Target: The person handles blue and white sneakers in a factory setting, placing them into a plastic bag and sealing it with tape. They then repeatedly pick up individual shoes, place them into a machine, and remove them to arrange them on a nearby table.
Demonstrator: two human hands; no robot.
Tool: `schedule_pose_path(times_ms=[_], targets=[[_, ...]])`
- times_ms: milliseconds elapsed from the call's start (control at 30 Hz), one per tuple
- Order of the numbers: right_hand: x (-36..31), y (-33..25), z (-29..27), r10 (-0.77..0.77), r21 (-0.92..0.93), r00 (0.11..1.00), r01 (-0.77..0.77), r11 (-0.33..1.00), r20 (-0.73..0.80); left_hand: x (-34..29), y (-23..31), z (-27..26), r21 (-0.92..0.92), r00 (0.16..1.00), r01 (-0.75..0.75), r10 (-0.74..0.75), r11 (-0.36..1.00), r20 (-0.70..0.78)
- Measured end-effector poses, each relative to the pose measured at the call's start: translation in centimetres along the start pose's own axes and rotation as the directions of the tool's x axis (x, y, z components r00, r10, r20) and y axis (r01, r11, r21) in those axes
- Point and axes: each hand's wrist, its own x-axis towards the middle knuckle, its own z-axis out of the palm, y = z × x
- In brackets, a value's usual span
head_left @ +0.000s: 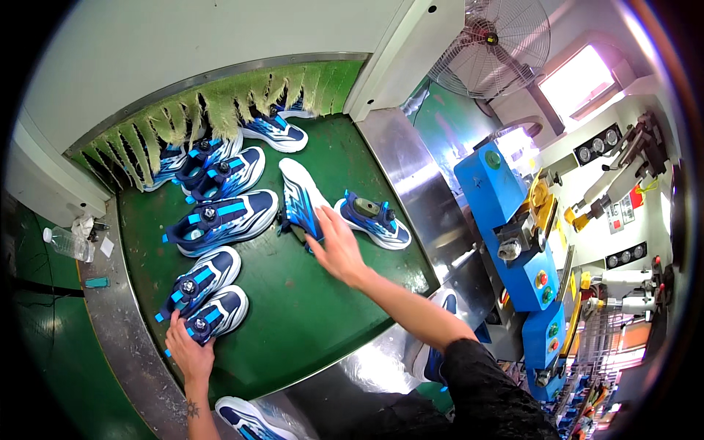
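My left hand (189, 348) is closed on the heel end of a navy and blue sneaker (227, 309) with a white sole and a dial on its tongue. Another such sneaker (207, 273) stands right beside it. In the middle of the green belt, my right hand (339, 248) grips the near end of a sneaker (301, 196) tilted onto its side, thumb and fingers at its opening. Just right of that hand stands a sneaker (374, 221) with an olive-green piece on its top.
Several more sneakers (233, 218) stand on the belt toward a frayed green curtain (213, 103). Metal edging (418, 176) borders the belt. A sneaker (253, 422) lies near the lower edge. Blue machines (506, 220) and a fan (488, 44) stand right; a plastic bottle (70, 243) lies left.
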Motion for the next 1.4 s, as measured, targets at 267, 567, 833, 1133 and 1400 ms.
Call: schedule_pose_path(times_ms=[267,567,833,1133,1400], targets=[[1.9,12.3,-10.2,0.45,-0.324,0.8,-0.337,0.884,0.396,0.1,-0.4,0.0,-0.091,0.987,-0.032,0.046,0.995,0.157],[-9.8,-0.7,-23.2,0.182,0.413,0.975,-0.218,0.884,0.125,-2.7,15.5,-10.4,-0.784,0.805,0.594,-0.121,0.18,0.581],[-21.3,-9.8,-30.6,-0.5,0.517,0.849,0.51,0.687,-0.173,-11.2,28.3,-11.0,-0.677,0.652,0.731,0.373,-0.081,0.66],[-42.3,-4.3,-39.0,0.267,0.857,0.935,-0.328,0.398,0.234,-23.2,42.0,-6.9,-0.639,0.589,0.766,0.469,-0.067,0.658],[-43.3,3.8,-50.1,0.515,0.902,0.849,-0.308,0.301,0.119,-25.9,55.0,1.7,-0.618,0.521,0.775,0.686,-0.131,0.508]])
